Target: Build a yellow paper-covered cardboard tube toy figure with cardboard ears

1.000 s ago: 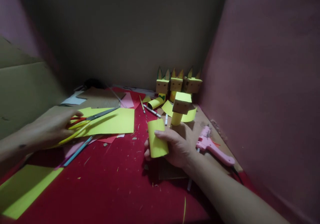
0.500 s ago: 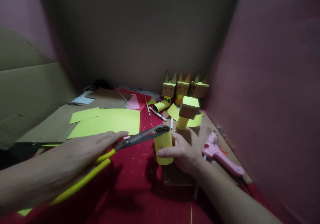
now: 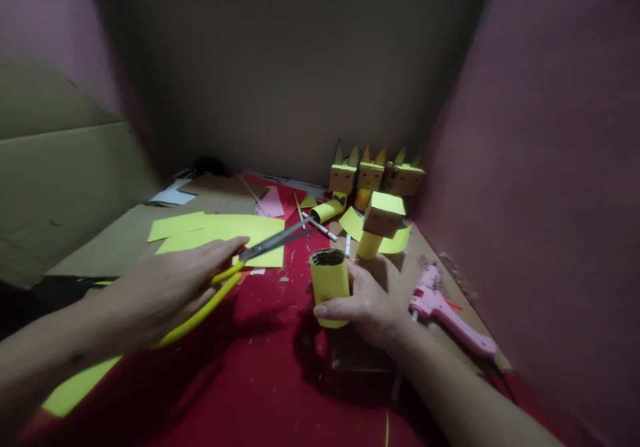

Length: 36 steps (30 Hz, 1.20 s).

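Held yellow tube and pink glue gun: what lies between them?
In the head view: the right hand holding the tube, then brown cardboard before the glue gun.

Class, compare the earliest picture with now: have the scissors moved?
Yes, the scissors have moved to the right. Judged against the large yellow sheet, their tips stopped short of its right edge then; now they reach past it.

You held yellow-handled scissors point(image 3: 251, 252) in your left hand point(image 3: 187, 284), blades slightly apart, and a yellow tube point(image 3: 330, 286), nearly upright, open end up, in your right hand point(image 3: 375, 306).
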Each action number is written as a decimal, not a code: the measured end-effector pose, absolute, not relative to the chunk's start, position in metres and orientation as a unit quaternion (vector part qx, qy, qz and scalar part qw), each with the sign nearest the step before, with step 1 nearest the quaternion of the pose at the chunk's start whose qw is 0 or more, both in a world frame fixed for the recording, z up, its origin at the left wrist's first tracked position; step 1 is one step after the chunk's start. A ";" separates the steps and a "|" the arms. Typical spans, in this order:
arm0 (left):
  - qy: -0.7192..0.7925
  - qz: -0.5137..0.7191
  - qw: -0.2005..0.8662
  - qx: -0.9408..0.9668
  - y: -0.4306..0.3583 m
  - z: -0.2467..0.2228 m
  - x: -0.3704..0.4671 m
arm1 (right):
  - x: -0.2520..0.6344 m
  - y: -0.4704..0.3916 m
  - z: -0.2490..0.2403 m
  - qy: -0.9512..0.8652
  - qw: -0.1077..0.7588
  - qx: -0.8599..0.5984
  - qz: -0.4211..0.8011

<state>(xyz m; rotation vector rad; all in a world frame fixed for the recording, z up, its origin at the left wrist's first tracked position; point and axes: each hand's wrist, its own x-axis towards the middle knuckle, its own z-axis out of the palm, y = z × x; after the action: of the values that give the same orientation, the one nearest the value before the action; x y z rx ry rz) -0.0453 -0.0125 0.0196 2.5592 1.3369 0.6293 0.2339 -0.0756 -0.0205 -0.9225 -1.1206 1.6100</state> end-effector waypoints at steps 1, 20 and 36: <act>0.468 0.179 0.080 0.862 -0.003 0.021 -0.046 | 0.234 -0.075 -0.022 -0.453 0.471 -0.377 0.656; 0.377 0.267 0.445 0.768 -0.018 0.022 0.069 | 0.228 -0.073 -0.019 -0.427 0.485 -0.311 0.697; 0.341 0.269 0.685 0.585 -0.004 0.012 0.051 | 0.231 -0.073 -0.019 -0.424 0.443 -0.380 0.692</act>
<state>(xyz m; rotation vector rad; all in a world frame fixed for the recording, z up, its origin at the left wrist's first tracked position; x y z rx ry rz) 0.0513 -0.0040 0.0118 1.3116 0.7651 0.6018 0.2313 -0.0728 -0.0185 -0.9421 -1.0520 1.7176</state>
